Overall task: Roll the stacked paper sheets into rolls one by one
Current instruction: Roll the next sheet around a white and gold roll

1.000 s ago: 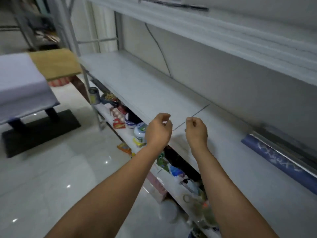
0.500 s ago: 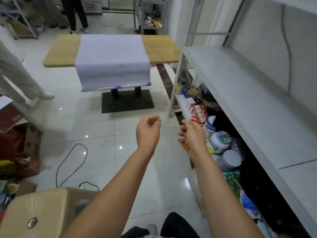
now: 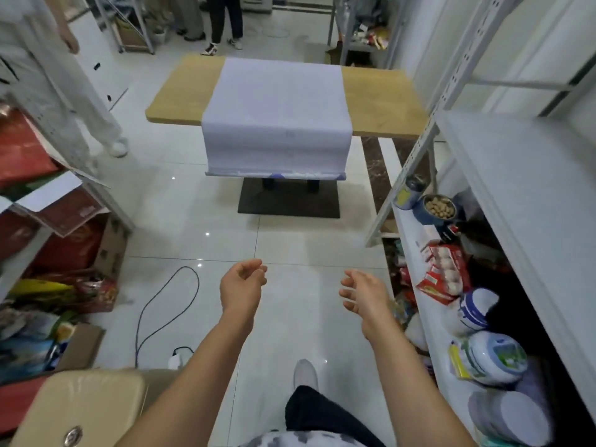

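A stack of pale lilac paper sheets lies across a wooden table ahead of me, its near edge drooping over the table front. My left hand and my right hand hang in the air over the tiled floor, well short of the table. Both have loosely curled fingers and hold nothing.
A white metal shelf unit with tins and food packs on its lower shelf runs along the right. Boxes and bags crowd the left. A cable lies on the floor, a beige stool stands near left. People's legs stand beyond the table.
My view has swung left from the shelf to face the table with the paper. My hands have spread apart and their fingers have loosened.
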